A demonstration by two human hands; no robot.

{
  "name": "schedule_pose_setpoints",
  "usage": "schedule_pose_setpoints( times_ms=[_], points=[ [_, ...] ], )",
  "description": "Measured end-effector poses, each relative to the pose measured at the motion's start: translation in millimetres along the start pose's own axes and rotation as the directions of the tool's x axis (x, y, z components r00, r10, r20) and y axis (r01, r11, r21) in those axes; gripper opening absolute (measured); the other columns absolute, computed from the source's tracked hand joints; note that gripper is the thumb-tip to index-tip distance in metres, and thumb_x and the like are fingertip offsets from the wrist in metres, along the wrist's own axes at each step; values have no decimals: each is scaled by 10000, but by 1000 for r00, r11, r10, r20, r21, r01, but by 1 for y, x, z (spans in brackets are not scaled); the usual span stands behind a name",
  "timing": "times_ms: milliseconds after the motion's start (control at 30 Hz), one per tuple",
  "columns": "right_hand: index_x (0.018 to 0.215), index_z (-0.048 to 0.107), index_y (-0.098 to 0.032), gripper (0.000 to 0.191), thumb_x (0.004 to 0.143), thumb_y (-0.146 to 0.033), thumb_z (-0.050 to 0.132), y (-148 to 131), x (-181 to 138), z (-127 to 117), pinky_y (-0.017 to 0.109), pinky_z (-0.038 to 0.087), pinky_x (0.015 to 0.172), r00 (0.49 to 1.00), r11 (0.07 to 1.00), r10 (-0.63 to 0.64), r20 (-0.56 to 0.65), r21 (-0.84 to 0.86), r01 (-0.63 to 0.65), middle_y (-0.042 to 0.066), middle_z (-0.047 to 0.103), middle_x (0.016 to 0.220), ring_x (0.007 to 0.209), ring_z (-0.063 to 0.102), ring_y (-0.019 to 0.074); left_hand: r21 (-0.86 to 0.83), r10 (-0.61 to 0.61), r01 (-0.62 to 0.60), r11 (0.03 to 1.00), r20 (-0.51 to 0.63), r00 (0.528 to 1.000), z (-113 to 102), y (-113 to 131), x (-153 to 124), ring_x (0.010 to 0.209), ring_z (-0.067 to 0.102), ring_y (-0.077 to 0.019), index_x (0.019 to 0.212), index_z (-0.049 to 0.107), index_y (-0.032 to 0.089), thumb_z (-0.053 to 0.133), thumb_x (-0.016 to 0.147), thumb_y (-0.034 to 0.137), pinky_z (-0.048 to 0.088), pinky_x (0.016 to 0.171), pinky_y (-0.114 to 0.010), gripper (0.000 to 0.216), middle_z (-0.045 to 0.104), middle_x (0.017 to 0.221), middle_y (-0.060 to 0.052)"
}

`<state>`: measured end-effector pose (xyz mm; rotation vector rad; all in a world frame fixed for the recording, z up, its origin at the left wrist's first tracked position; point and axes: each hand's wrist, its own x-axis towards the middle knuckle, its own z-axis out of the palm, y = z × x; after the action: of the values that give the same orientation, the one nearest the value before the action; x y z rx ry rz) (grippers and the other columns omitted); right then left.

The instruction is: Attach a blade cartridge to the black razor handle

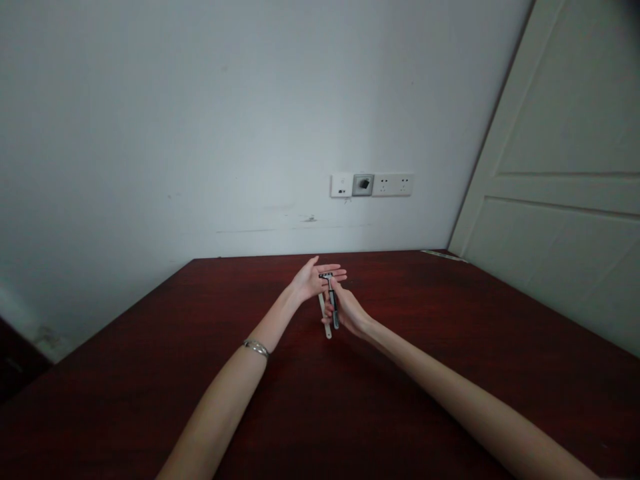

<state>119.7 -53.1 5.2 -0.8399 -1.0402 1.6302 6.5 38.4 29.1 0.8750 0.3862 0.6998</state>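
Note:
My right hand (351, 313) is closed around the grey-and-black handle of a razor (334, 310), which has a T-shaped head. The head is at the top and lies against or just over the fingers of my left hand (311, 280). That left hand is open, palm up, with fingers stretched to the right and the thumb apart. A narrow pale strip (327, 329) with a small hole at its lower end slants beside the razor handle. Fingertips of my right hand are next to the strip; I cannot tell whether they grip it.
Beneath my hands is a dark red wooden table (200, 400). Its far edge meets a white wall (200, 120) with a row of sockets and switches (373, 185). A pale panelled door (560, 200) stands at the right. A thin strip (444, 255) lies at the far right edge.

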Motion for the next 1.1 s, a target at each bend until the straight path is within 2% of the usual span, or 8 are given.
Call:
schedule_pose_setpoints(
  times_ms=[100,200,333,500,633,833,1100],
  points=[
    [662,437,-193,477,711,-656,538,4,1,2,219,414,386,998,999,-48,-44,-24,46,-76,358,438,387,398,79,-32,-11,12,999,22,1000,-1,-3,-1,1078,574,-290,1147,524,-11,271,907,446,345,985,-437,574,613,1092,-253],
    [662,422,-194,483,701,-661,540,6,1,3,168,279,314,998,998,-56,-43,-26,55,-88,348,413,330,324,54,-50,-22,23,998,28,999,-1,-4,0,1080,573,-286,1170,499,-30,263,910,435,348,988,-428,583,609,1091,-263],
    [670,431,-185,477,708,-648,536,8,1,4,138,153,316,1000,1000,-16,-18,-8,16,-98,341,405,315,238,22,-54,-30,31,998,35,999,1,-6,0,1061,585,-287,1202,472,-23,222,915,440,347,984,-431,599,617,1083,-251],
    [679,443,-181,454,723,-625,523,12,3,3,140,158,326,1000,1000,-12,-4,-13,12,-98,342,410,322,240,24,-69,-33,37,997,51,998,4,-8,1,1046,590,-297,1253,416,-48,187,918,456,344,978,-423,647,612,1082,-264],
    [648,400,-190,445,723,-610,526,13,5,3,139,149,328,998,1000,-13,-54,-13,13,-105,317,407,321,220,19,-96,-45,50,994,48,998,5,-11,0,1060,580,-303,1282,369,-91,204,916,444,346,973,-418,669,581,1116,-299],
    [632,366,-195,456,708,-605,550,11,1,8,132,116,322,991,999,-45,-126,-32,42,-115,283,412,323,180,7,-120,-37,38,992,9,999,8,-14,0,1081,570,-294,1283,357,-111,188,917,429,374,964,-394,674,564,1138,-309],
    [624,357,-197,464,701,-610,552,14,1,11,128,127,306,985,997,-56,-165,-62,46,-117,275,408,317,181,4,-127,-38,41,991,24,999,5,-15,2,1077,576,-291,1280,361,-105,186,917,432,376,977,-392,671,580,1126,-294]
  ],
)
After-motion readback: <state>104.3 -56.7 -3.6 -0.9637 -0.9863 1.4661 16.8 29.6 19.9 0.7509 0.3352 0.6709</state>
